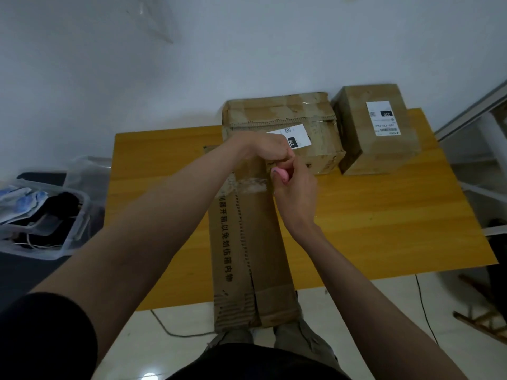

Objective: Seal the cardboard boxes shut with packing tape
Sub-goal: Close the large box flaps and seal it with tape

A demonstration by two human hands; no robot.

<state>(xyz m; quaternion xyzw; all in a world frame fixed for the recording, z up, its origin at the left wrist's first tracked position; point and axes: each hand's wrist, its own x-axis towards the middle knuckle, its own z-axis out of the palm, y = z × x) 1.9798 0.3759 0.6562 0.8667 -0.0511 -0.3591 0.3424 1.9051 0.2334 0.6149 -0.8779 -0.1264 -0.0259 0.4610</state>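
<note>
A long flat cardboard box [247, 242] lies lengthwise on the yellow table [384, 215], its near end hanging over the front edge. A glossy strip of clear packing tape [248, 185] crosses its far part. My left hand [263, 148] is curled in a fist above the box's far end and seems to pinch the tape; what it holds is mostly hidden. My right hand [295, 190] is right beside it and grips a small pink cutter [279, 175] at the tape. Two more boxes stand behind: a worn one with a white label [288, 113] and a smaller labelled one [378, 127].
A clear plastic bin [44, 215] with bags and cables sits low on the left. A metal frame [477, 124] stands at the right. A cable [164, 326] runs over the tiled floor under the table. Wooden slats [482, 316] lie at the lower right.
</note>
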